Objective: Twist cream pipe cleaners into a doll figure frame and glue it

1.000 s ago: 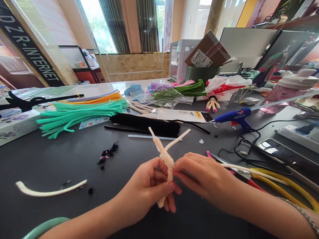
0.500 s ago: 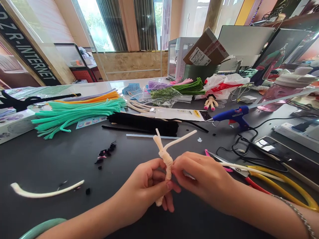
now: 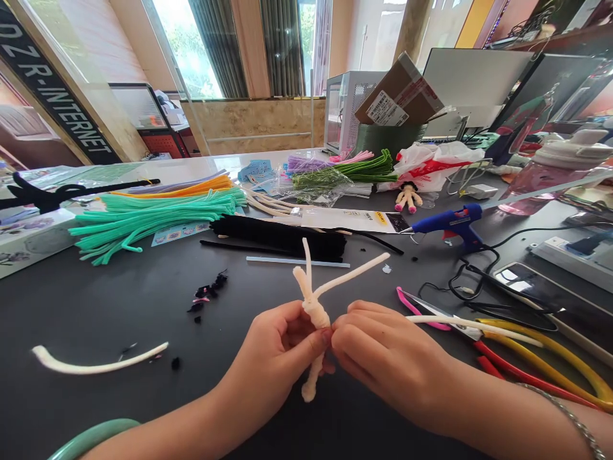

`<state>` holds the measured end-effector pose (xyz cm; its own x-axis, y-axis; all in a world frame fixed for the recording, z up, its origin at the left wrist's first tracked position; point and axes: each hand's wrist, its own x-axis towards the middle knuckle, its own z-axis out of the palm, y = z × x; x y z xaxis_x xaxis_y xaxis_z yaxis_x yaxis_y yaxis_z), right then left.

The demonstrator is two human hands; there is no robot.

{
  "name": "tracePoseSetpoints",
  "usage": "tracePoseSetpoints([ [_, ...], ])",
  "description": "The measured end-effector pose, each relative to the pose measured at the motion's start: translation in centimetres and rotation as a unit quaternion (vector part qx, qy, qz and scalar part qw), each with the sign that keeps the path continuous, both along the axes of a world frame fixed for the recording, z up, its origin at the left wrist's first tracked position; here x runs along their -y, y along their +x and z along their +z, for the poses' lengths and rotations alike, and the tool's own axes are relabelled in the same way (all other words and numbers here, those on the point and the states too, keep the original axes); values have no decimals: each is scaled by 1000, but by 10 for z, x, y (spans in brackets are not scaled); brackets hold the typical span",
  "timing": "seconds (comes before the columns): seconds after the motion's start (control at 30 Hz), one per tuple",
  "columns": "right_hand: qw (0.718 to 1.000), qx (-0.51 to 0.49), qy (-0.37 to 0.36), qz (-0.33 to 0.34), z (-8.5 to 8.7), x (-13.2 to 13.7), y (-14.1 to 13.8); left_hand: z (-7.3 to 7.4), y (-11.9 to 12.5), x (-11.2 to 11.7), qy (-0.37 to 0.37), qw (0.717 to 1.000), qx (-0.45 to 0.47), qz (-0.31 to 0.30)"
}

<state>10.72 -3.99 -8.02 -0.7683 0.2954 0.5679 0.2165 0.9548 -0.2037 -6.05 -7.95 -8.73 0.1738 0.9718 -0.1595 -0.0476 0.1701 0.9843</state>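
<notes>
Both my hands pinch a cream pipe-cleaner figure [image 3: 313, 306] above the dark table [image 3: 119, 306]. My left hand [image 3: 282, 364] grips its twisted middle between thumb and fingers. My right hand [image 3: 387, 351] is closed on the same stem from the right. Two thin ends fork upward from the twist, one pointing up and one slanting right. The lower end sticks out below my left fingers.
A loose cream pipe cleaner [image 3: 96, 364] lies at the left. Bundles of teal [image 3: 153, 217], orange and black pipe cleaners [image 3: 278, 236] lie behind. A blue glue gun [image 3: 450, 223], pink scissors [image 3: 431, 313], red and yellow pliers [image 3: 527, 364] and a phone [image 3: 541, 287] lie right.
The forked ends have spread wider and the figure has turned a little. My hands have shifted slightly higher on the stem; more of its lower end shows.
</notes>
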Motion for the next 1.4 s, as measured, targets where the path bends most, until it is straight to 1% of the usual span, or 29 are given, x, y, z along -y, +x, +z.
tracePoseSetpoints([
  [0.07,1000,3,8,0,1,1,0,1,1,1,2,1000,-6,8],
  [0.17,1000,-3,-2,0,2,2,0,3,2,1,-3,1000,-23,16],
  [0.27,999,-19,-29,-2,0,1,1,5,2,0,-1,999,-31,10],
  [0.4,997,-40,-65,-26,-3,-1,1,7,-2,0,22,999,-21,-10],
  [0.47,994,-46,-87,-36,-3,-2,1,7,-3,0,17,1000,-11,-18],
  [0.57,989,-52,-135,-32,-2,-4,1,8,-4,-1,5,1000,-1,-27],
  [0.67,973,-57,-221,-26,0,-4,1,7,-4,-4,-2,999,5,-38],
  [0.8,939,-54,-337,-43,7,-4,1,6,-4,-5,-13,998,26,-52],
  [0.87,927,-59,-367,-49,9,-4,0,7,-5,-5,-18,998,38,-50],
  [1.0,911,-82,-402,-45,10,-4,0,7,-5,-6,-22,997,60,-53],
  [1.1,913,-81,-396,-49,10,-4,1,5,-5,-7,-25,996,66,-49],
  [1.27,935,-75,-339,-78,9,-3,0,5,-6,-7,-28,998,48,-41],
  [1.4,957,-92,-259,-95,4,-2,-2,7,-3,-5,-20,999,27,-27],
])
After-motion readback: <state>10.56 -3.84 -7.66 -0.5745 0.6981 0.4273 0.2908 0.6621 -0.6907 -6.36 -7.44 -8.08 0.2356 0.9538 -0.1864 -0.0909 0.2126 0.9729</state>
